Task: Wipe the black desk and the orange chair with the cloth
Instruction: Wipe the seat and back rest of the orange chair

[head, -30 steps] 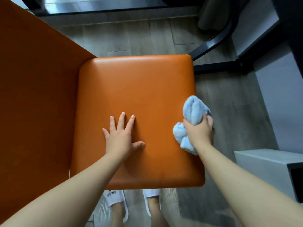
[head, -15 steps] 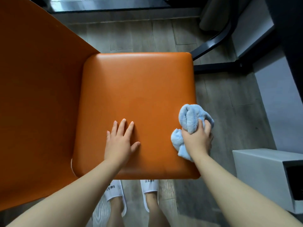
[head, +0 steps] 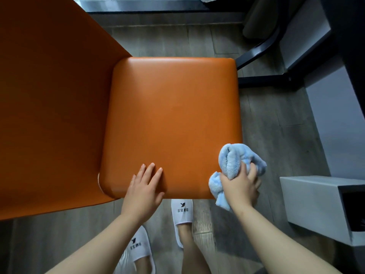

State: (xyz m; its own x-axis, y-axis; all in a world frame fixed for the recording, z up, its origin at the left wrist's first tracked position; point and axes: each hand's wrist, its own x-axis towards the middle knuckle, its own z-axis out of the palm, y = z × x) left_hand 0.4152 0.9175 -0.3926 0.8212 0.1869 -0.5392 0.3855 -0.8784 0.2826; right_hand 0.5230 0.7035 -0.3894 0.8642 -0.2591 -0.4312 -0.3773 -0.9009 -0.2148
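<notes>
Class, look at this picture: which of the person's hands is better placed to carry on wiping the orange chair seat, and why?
The right hand. It already grips the bunched blue cloth at the near right corner of the orange chair seat. The left hand holds nothing; it rests with straight fingers on the seat's near edge.

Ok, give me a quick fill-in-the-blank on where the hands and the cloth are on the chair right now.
1. The light blue cloth is gripped in the ____ hand.
2. The left hand lies flat with straight fingers on the chair's orange ____, near its front edge.
3. The right hand holds the cloth at the seat's front ____ corner.
4. Below the seat's front edge, the person's feet wear white ____.

Missing words: right; seat; right; slippers
</notes>
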